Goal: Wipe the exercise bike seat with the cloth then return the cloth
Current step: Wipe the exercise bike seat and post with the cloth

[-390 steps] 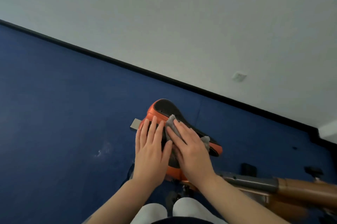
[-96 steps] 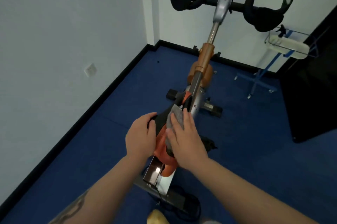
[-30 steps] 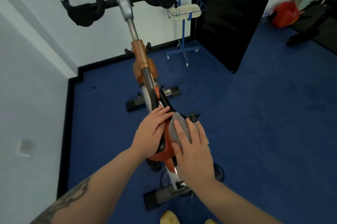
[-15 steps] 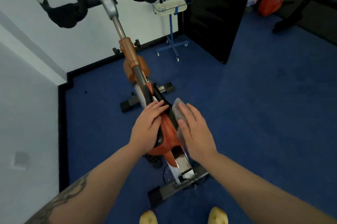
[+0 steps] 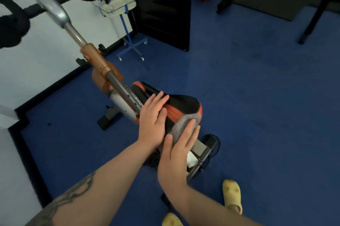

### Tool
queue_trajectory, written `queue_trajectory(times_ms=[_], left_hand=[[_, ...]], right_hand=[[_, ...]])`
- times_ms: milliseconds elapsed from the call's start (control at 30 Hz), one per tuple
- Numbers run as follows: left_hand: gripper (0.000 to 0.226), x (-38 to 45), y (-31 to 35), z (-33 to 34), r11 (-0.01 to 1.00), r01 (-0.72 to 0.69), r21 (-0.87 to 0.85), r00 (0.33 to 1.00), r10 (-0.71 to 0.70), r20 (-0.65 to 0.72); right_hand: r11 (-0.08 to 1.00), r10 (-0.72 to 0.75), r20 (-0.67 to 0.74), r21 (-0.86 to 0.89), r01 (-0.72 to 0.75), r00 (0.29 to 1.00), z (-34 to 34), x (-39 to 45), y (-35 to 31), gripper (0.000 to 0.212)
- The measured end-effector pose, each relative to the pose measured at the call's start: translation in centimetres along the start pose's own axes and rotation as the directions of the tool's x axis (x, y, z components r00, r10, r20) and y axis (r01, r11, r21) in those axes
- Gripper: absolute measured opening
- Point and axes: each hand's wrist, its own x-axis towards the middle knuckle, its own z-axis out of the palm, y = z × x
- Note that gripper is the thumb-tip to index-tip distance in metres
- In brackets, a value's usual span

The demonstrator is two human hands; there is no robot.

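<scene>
- While right hand [image 5: 176,154] presses grey cloth [image 5: 181,124] flat against the rear edge of the bike seat [image 5: 181,105], fingers lie straight and close together on top, pinning it, not pinching.
- Left hand [image 5: 153,121] rests flat on the seat's left side, fingers together, steadying.
- Cloth looks soft, light, floppy; likely bunches easily, so gather it in the palm to lift.
- Seat looks firm, padded, smooth; likely tolerates pressure.
</scene>
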Motion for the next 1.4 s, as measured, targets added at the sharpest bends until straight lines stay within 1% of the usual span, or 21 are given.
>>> queue_trajectory(times_ms=[67,133,200,300,367,467,533,567,700,767,833,867,900,933,967,1000,1067,1133,1233,1333,1400], left_hand=[[0.041,0.2,-0.3,-0.2,0.999,-0.027,0.016,1.0,0.027,0.015],[0.041,0.2,-0.3,-0.1,0.998,-0.036,0.042,0.999,0.036,0.01],[0.041,0.1,-0.3,0.0,0.998,-0.048,0.051,0.999,0.048,-0.004],[0.041,0.1,-0.6,0.0,0.998,-0.06,0.031,0.998,0.06,-0.02],[0.041,0.2,-0.5,0.1,0.998,-0.054,0.022,0.998,0.055,-0.022],[0.041,0.1,-0.3,0.0,0.998,-0.049,0.026,0.998,0.05,-0.031],[0.041,0.2,-0.3,0.1,0.999,-0.044,0.031,0.998,0.045,-0.032],[0.041,0.2,-0.2,0.1,0.999,-0.04,0.034,0.999,0.041,-0.032],[0.041,0.0,0.0,-0.1,0.998,-0.047,0.042,0.998,0.048,-0.031],[0.04,0.0,0.0,-0.1,0.998,-0.046,0.034,0.998,0.047,-0.038],[0.04,0.0,0.0,-0.1,0.999,-0.042,0.023,0.998,0.043,-0.048],[0.04,0.0,0.0,-0.1,0.999,-0.048,0.024,0.998,0.049,-0.045],[0.04,0.0,0.0,-0.1,0.998,-0.052,0.031,0.997,0.053,-0.047],[0.04,-0.1,0.0,-0.1,0.998,-0.049,0.037,0.997,0.05,-0.05],[0.04,-0.2,0.1,-0.1,0.998,-0.035,0.042,0.998,0.038,-0.054],[0.041,-0.3,0.2,-0.1,0.999,-0.016,0.047,0.998,0.019,-0.059],[0.043,-0.6,0.7,-0.1,0.998,0.033,0.062,0.997,-0.028,-0.068],[0.047,-0.8,1.2,0.0,0.991,0.093,0.1,0.992,-0.084,-0.089],[0.046,-1.1,2.1,0.5,0.949,0.172,0.264,0.982,-0.145,-0.119],[0.045,-1.7,3.5,1.5,0.905,0.302,0.3,0.948,-0.253,-0.191],[0.046,-2.4,4.0,2.2,0.888,0.314,0.335,0.945,-0.26,-0.196]], right_hand=[[0.998,0.022,-0.079,0.066,-0.017,0.997,-0.1,2.3,-0.2,0.068],[0.985,0.128,-0.165,0.139,-0.106,0.978,-0.8,5.3,-0.7,0.068],[0.972,0.197,-0.178,0.164,-0.169,0.964,-1.0,6.5,-1.0,0.067],[0.995,0.085,-0.105,0.059,-0.079,0.991,-0.3,3.2,-1.3,0.073],[0.999,0.036,-0.046,0.036,-0.034,0.998,0.0,1.5,-1.0,0.074],[0.997,0.077,-0.084,0.033,-0.074,0.993,-0.5,4.1,-0.8,0.071],[0.998,0.063,-0.108,0.035,-0.059,0.992,-1.6,6.7,-0.5,0.064],[0.999,0.038,-0.082,-0.001,-0.038,0.996,-2.3,7.7,-0.3,0.059],[0.955,-0.048,0.168,-0.28,0.094,0.985,-5.2,10.8,0.0,0.053],[0.878,-0.12,0.317,-0.408,0.25,0.941,-5.9,11.5,-0.4,0.054],[0.67,-0.189,0.502,-0.562,0.485,0.844,-5.8,11.5,-0.5,0.053],[0.578,-0.212,0.564,-0.586,0.567,0.798,-5.8,11.5,-0.3,0.055],[0.558,-0.198,0.59,-0.588,0.585,0.782,-6.0,11.7,-0.4,0.061],[0.549,-0.198,0.624,-0.568,0.613,0.756,-6.3,12.1,-0.6,0.064],[0.569,-0.21,0.66,-0.518,0.639,0.721,-6.7,12.6,-0.5,0.06],[0.563,-0.217,0.713,-0.468,0.682,0.667,-7.0,13.3,-0.5,0.053],[0.563,-0.209,0.79,-0.385,0.731,0.577,-7.9,14.2,-0.8,0.051],[0.58,-0.178,0.836,-0.337,0.742,0.519,-8.5,15.1,-1.3,0.052],[0.61,-0.142,0.865,-0.306,0.731,0.481,-8.9,15.6,-1.7,0.052],[0.612,-0.186,0.872,-0.257,0.748,0.452,-9.0,15.8,-1.4,0.053],[0.62,-0.223,0.865,-0.231,0.75,0.45,-9.1,15.7,-1.2,0.056]])
